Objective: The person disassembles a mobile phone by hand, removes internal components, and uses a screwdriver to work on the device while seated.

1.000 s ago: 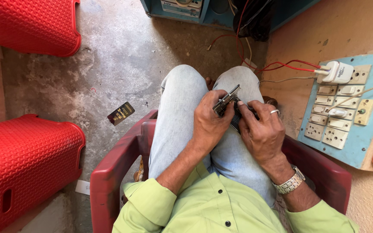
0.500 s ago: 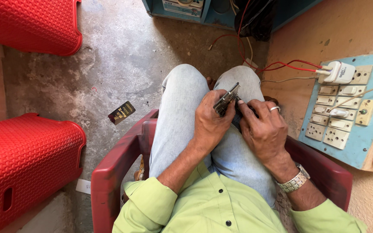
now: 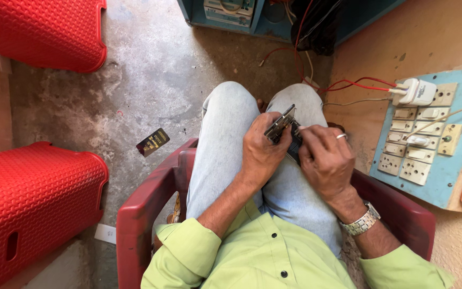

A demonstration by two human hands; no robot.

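I sit in a red plastic chair point(image 3: 140, 214) and look down at my lap. My left hand point(image 3: 261, 152) grips a small dark device with a metal part point(image 3: 280, 124) sticking up, over my right thigh. My right hand point(image 3: 325, 158), with a ring on one finger and a metal watch on the wrist, closes on the same device's dark body point(image 3: 295, 147) from the right. Both hands touch each other around it. What the device is, I cannot tell.
Two red woven plastic stools point(image 3: 33, 203) stand on the concrete floor at left. A small dark packet point(image 3: 153, 142) lies on the floor. At right a blue switchboard point(image 3: 423, 139) with sockets, a white plug and red wires hangs on the wall. A blue cabinet point(image 3: 231, 13) stands ahead.
The hands stay on the device over the lap; the fingers have shifted only slightly.
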